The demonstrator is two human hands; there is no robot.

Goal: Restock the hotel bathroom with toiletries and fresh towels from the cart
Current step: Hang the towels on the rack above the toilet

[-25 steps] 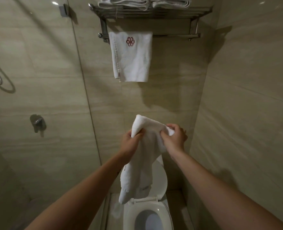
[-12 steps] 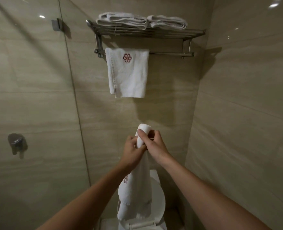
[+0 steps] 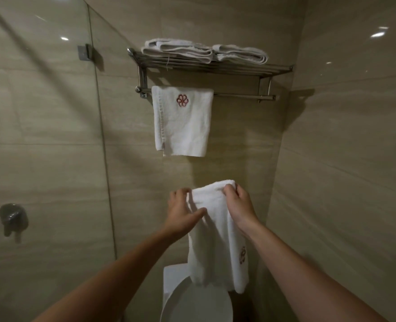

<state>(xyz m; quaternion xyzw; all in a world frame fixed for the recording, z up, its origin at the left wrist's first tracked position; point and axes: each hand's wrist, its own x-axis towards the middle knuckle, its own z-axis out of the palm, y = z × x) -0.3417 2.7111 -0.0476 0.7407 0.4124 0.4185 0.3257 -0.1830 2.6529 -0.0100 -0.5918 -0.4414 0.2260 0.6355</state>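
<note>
Hands of a person lift a white towel [image 3: 215,240] in front of a tiled bathroom wall, seen from a camera worn on the head. The right hand [image 3: 238,205] has its grip clamped on the folded top edge, fingertips curled over and pinching the cloth. The left hand [image 3: 183,212] holds the towel's left side, with the thumb across the front and the fingers at the edge, so this grip is also closed on the fabric. The towel hangs doubled from both hands and looks thick and fluffy. Its lower end dangles just above a white toilet [image 3: 197,305], whose lid and cistern show at the bottom of the view. A small dark red embroidered emblem [image 3: 242,255], a looped flower-like knot, sits near the towel's lower right. Higher on the back wall is a chrome towel rack [image 3: 273,68]. A hanging towel [image 3: 183,126] drapes over the left end of its lower bar, with a matching emblem [image 3: 182,100] near the top. Two folded towels [image 3: 176,51] lie side by side on the rack's shelf. The walls are large glossy beige tiles with faint stone veining, and lights reflect in them as bright spots. To the left stands a clear glass shower panel [image 3: 41,135], held by a metal clip [image 3: 84,52] near its top. A chrome shower valve [image 3: 13,217] is mounted on the wall behind it.
</note>
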